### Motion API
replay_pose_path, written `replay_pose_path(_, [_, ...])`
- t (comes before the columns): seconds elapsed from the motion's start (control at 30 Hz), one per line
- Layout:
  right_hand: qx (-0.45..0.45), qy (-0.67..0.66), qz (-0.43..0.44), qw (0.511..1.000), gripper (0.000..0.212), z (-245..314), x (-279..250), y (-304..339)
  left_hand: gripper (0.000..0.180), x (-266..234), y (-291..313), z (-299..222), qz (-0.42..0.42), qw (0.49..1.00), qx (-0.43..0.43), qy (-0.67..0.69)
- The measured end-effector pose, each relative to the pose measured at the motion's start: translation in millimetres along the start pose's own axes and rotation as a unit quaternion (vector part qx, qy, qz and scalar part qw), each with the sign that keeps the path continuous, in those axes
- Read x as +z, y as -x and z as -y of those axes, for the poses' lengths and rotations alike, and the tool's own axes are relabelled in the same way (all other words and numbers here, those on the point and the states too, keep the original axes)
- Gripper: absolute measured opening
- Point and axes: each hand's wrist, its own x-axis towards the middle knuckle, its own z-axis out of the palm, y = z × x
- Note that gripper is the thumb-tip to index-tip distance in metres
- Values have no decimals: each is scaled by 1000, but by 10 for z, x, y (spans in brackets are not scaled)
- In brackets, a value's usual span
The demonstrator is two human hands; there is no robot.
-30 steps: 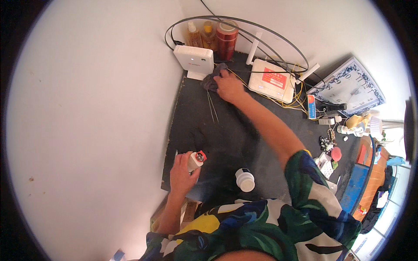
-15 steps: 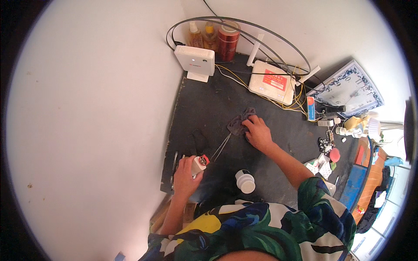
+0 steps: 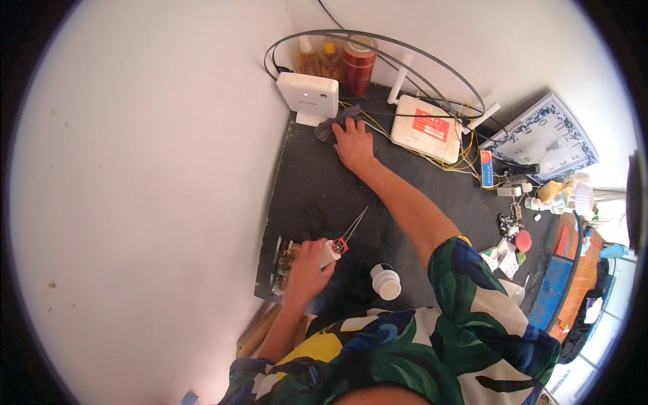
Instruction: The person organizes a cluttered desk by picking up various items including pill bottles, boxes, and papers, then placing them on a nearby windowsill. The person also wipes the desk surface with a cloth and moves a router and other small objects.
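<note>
Far out at the desk's upper left, my right hand [image 3: 353, 144] presses a dark grey cloth [image 3: 327, 130] onto the black desktop [image 3: 398, 223], beside the base of a white upright box [image 3: 307, 95]. Closer to me, my left hand [image 3: 307, 271] is closed around a small white device [image 3: 329, 254] with a red-and-metal end [image 3: 340, 246]. Two thin metal prongs [image 3: 355, 223], like tweezers, reach out past that end; I cannot tell whether they join it. A white lidded bottle [image 3: 385, 282] stands to the right of my left hand.
Small glass items [image 3: 279, 277] sit along the left edge by the wall. A white router [image 3: 426, 129] with loose cables, a red canister [image 3: 358, 66] and amber bottles [image 3: 329, 62] line the back. At right are a clock [image 3: 548, 138], beads [image 3: 507, 224] and a blue box [image 3: 486, 169].
My right hand has slid the cloth away from me and left, up to the white box. My left hand has shifted a little right with the white device, uncovering small glass items behind it.
</note>
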Motion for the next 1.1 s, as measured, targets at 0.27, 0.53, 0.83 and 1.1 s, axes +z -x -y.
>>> replay_pose_path(0.27, [-1,0,3,1000,30,-25,35,-21,50,-5,-75,-191,49,998,37,-18])
replay_pose_path(0.53, [-13,18,10,1000,42,-93,26,93,51,43,26,-54,38,998,49,-15])
replay_pose_path(0.83, [-113,-13,98,989,69,-226,-545,512,51,40,139,-98,54,998,28,-3])
replay_pose_path(1.1, [-296,28,99,950,69,-581,-353,258,54,-20,167,-46,37,999,16,-7])
